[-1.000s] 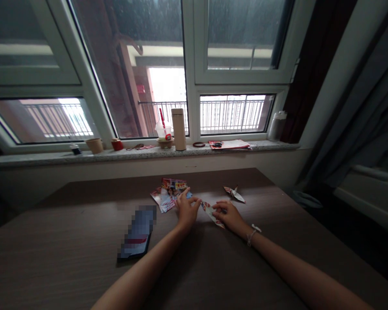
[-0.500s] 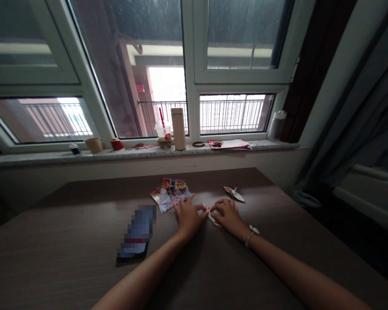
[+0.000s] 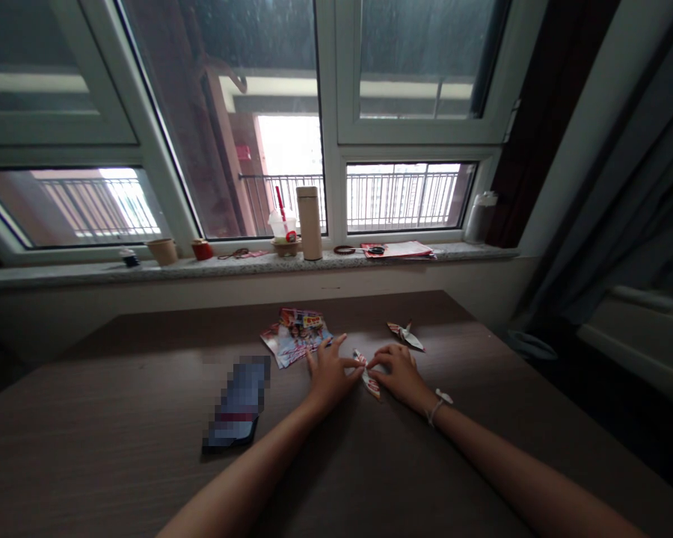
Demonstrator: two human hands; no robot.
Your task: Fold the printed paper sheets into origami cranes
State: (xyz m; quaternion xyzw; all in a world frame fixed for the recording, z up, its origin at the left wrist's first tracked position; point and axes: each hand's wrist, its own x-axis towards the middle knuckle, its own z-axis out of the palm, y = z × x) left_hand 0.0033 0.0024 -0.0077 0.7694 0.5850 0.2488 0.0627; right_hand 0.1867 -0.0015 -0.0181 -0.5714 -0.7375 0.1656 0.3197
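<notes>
Between my hands is a small folded paper crane point(image 3: 372, 385), white with red print, its two narrow ends pointing away from me and back toward me. My left hand point(image 3: 332, 379) pinches its middle from the left with thumb and forefinger, the other fingers spread toward the papers. From the right, my right hand point(image 3: 399, 371) pinches the same middle part with curled fingers. The fingertips of both hands nearly meet and hide the centre of the fold. A finished-looking paper crane point(image 3: 409, 338) lies just beyond my right hand.
Printed papers point(image 3: 297, 340) lie in a loose pile beyond my left hand. A phone point(image 3: 238, 403) with a blurred screen rests to the left on the brown table point(image 3: 117, 426). The windowsill holds a tan flask point(image 3: 309, 224), a drink cup point(image 3: 283, 226), scissors point(image 3: 375, 249) and a bottle point(image 3: 481, 218).
The folded paper has turned a little and stands out more between my fingers, both ends now showing. My left hand has shifted slightly right; my right hand has barely moved.
</notes>
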